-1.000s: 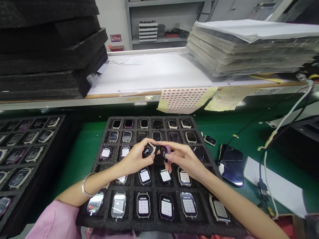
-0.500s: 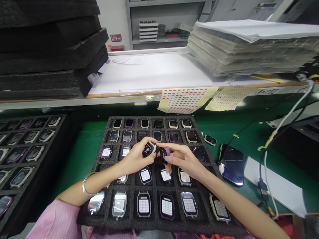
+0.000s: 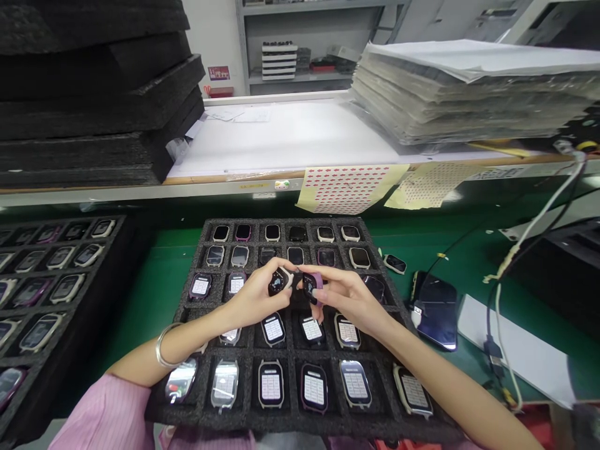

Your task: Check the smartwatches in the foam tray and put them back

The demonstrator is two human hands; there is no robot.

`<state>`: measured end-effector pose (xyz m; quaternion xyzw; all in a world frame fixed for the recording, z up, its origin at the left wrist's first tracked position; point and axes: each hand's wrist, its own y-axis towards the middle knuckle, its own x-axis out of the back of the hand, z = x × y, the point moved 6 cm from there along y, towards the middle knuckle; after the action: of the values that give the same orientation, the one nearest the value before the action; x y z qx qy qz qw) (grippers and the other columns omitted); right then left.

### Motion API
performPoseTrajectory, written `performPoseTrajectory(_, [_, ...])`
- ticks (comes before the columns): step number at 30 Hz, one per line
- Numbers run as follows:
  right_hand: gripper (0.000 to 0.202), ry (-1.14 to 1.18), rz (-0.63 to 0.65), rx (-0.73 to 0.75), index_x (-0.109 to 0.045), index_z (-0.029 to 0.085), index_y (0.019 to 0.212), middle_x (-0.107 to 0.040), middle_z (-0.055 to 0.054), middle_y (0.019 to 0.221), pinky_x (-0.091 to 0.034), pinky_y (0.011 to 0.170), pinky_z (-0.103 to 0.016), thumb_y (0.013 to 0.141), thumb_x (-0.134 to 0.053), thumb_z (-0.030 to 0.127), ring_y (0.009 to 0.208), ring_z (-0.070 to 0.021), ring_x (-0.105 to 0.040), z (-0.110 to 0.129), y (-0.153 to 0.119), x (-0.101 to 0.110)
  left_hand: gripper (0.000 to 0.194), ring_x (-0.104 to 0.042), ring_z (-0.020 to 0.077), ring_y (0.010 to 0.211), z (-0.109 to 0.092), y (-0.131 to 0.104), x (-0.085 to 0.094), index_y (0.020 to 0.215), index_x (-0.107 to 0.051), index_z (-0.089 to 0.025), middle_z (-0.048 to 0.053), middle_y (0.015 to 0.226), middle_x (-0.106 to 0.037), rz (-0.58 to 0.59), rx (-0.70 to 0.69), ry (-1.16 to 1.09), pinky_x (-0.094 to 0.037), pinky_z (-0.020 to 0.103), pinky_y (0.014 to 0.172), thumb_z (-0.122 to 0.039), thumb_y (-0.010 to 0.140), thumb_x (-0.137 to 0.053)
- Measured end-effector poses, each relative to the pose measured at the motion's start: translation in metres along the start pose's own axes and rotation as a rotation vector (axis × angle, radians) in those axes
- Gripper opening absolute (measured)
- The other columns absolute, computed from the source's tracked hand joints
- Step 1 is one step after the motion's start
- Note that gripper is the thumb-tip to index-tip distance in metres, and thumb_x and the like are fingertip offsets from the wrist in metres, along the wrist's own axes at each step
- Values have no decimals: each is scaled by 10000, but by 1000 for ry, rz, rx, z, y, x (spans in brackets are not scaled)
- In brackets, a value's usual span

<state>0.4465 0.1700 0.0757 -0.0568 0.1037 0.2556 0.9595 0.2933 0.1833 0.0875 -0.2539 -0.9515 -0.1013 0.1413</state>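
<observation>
My left hand [image 3: 263, 290] is closed around a silver-edged smartwatch [image 3: 280, 281] without a strap, its dark screen showing a small blue-white figure. In my right hand [image 3: 344, 292] is a purple smartwatch [image 3: 310, 287], gripped between thumb and fingers, also with a lit figure on its screen. The two watches are held close together, sides facing, above the middle of a black foam tray [image 3: 290, 431]. Rows of strapless watches sit in the tray's compartments. Those in the front rows, such as this watch [image 3: 270, 384], show white list screens; the back rows are dark.
A second watch tray [image 3: 23, 309] lies at the left. Right of the main tray are a loose watch [image 3: 395, 264], a phone [image 3: 437, 312] with a cable, and white paper [image 3: 518, 350]. Foam trays [image 3: 94, 112] and plastic sheets [image 3: 469, 100] are stacked on the shelf above.
My right hand has turned the purple watch slightly, so its screen faces me more. My left hand and its watch are nearly unmoved.
</observation>
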Motion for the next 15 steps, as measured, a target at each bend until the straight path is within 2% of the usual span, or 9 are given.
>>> performPoseTrajectory(11, [449, 15, -48, 12, -603, 147, 1256, -674, -15, 615, -540, 506, -268, 830, -698, 253, 511, -150, -643, 4, -2, 1, 266, -574, 161, 831, -5, -1, 3, 1084, -497, -198, 17, 950, -621, -11, -21, 17, -445, 274, 778, -156, 824, -536])
performPoseTrajectory(15, [453, 60, -53, 31, -614, 178, 1245, -700, -41, 760, -551, 511, -279, 813, -715, 263, 527, -146, -651, 8, -3, 0, 335, -562, 162, 823, -4, -1, 6, 1160, -478, -195, 18, 929, -593, -55, -22, 42, -442, 269, 776, -173, 833, -549])
